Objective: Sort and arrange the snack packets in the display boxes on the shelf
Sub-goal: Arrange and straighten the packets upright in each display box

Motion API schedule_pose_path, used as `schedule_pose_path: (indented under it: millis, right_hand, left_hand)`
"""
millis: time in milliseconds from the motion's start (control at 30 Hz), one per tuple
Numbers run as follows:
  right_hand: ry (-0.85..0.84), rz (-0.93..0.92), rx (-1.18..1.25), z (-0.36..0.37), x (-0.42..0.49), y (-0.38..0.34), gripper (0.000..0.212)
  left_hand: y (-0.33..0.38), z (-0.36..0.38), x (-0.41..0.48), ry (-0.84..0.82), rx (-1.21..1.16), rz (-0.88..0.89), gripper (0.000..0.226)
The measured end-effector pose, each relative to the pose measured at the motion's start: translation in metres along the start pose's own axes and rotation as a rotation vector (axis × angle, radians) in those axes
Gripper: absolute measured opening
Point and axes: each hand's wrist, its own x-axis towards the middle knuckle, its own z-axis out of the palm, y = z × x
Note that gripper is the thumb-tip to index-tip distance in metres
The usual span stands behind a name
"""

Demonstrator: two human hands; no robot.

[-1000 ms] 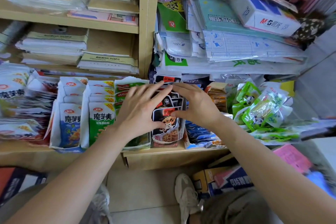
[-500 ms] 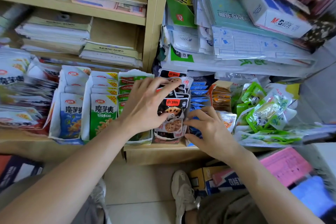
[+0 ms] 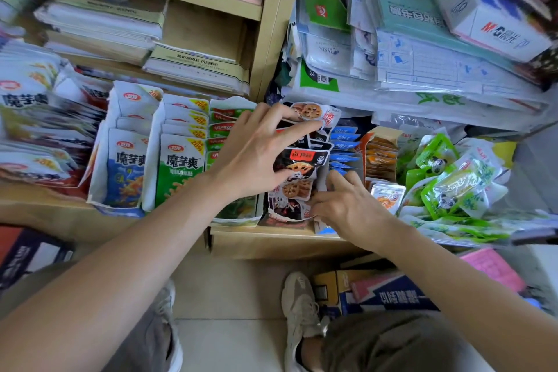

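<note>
**Both hands at the black lotus-root row**

Nearest to us, a beige sneaker [image 3: 299,305] stands on the pale tiled floor [image 3: 229,287]. A blue-and-pink cardboard box [image 3: 389,293] lies just beside it, below the front edge of the light wooden shelf [image 3: 271,238].

On that shelf we find the task's thing: a row of black snack packets printed with lotus-root slices [image 3: 299,160]. They stand one behind another in a torn display box near the shelf's upright. The right hand [image 3: 350,211] sits at the row's near right corner, with its thumb against the front packets. Its bent fingers are pushed down between the black row and a row of small blue snack packets [image 3: 344,142] just to the right. We cannot tell whether it grasps anything. The left hand [image 3: 253,154] lies over the black row from the left and clasps it, thumb pressed on the front packet and forefinger across the packets at the back.

Left of that hand stand white display boxes of green-and-white packets [image 3: 178,166] and blue-and-white packets [image 3: 125,172]. Right of the blue row we see an orange box of orange packets [image 3: 380,154], then a loose heap of green panda-printed packets [image 3: 453,181].

Farthest off, stacks of paper pads [image 3: 102,21] fill the upper left shelves. A white carton with red and blue lettering [image 3: 495,24] tops the stationery pile on the right.
</note>
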Motion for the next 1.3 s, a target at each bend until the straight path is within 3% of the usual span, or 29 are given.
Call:
schedule_pose_path:
  millis: [233, 367, 500, 667, 900, 1100, 1200, 1300]
  right_hand:
    - [0.181, 0.105, 0.324, -0.008, 0.007, 0.007, 0.023]
    - [0.242, 0.182, 0.604, -0.035, -0.002, 0.017, 0.013]
    - [0.305, 0.320, 0.581, -0.056, -0.010, 0.025, 0.005]
    - [0.471, 0.410, 0.557, -0.070, -0.002, 0.029, 0.011]
    - [0.506, 0.327, 0.440, -0.049, 0.020, -0.012, 0.009]
    - [0.457, 0.200, 0.307, -0.026, 0.032, -0.019, 0.018]
    - [0.578, 0.266, 0.419, -0.025, 0.024, -0.025, 0.036]
    - [0.688, 0.394, 0.396, -0.016, 0.012, -0.027, 0.042]
  left_hand:
    - [-0.001, 0.000, 0.000, 0.002, -0.015, 0.031, 0.091]
    - [-0.002, 0.000, 0.000, 0.007, -0.029, 0.045, 0.094]
    - [-0.008, 0.000, 0.004, -0.012, -0.099, 0.039, 0.096]
    - [-0.002, -0.002, 0.002, -0.057, -0.251, 0.005, 0.092]
    - [-0.012, -0.008, -0.001, -0.037, -0.439, -0.067, 0.044]
    - [-0.017, -0.019, -0.009, -0.060, -0.253, -0.063, 0.040]
    - [-0.021, -0.022, -0.013, 0.042, -0.145, -0.095, 0.038]
    - [-0.022, -0.021, -0.013, 0.095, -0.097, -0.088, 0.019]
